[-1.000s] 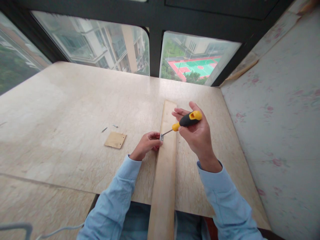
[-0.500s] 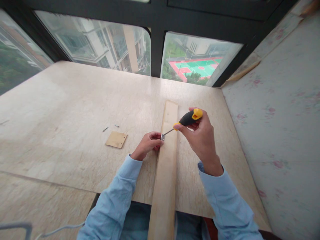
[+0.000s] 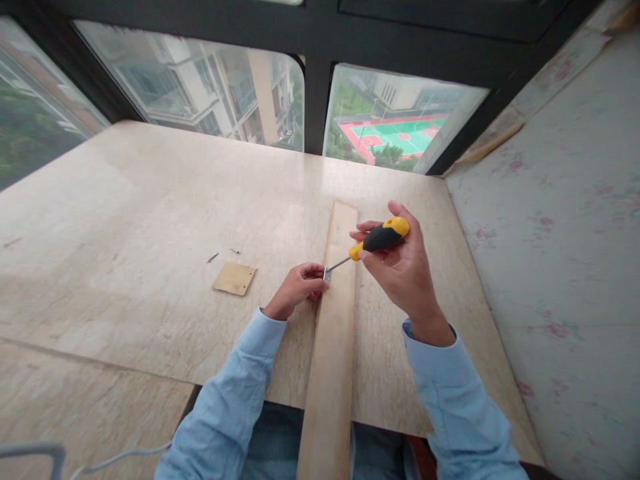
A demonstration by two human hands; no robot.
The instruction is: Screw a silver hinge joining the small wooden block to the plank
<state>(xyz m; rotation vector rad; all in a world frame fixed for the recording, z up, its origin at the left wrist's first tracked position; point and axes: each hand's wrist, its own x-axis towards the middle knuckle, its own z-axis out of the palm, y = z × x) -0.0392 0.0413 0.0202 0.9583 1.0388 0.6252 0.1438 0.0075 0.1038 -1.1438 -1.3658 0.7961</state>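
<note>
A long pale wooden plank (image 3: 331, 347) lies on the marble table (image 3: 150, 220) and runs out over its near edge toward me. My left hand (image 3: 296, 288) is closed at the plank's left edge, pinching a small metal bracket (image 3: 327, 273) against it. My right hand (image 3: 400, 267) is closed around the black and yellow handle of a screwdriver (image 3: 376, 239). The screwdriver's thin shaft slants down to the left, with its tip at the bracket.
A small square piece of thin wood (image 3: 234, 278) lies left of my hands, with two loose screws (image 3: 223, 254) just beyond it. Windows (image 3: 210, 87) run along the table's far edge. A flowered wall (image 3: 560, 233) closes the right side. A white cable (image 3: 115, 460) lies at the bottom left.
My right hand has shifted its fingers around the screwdriver handle, which has turned slightly. The left hand and plank stay in place.
</note>
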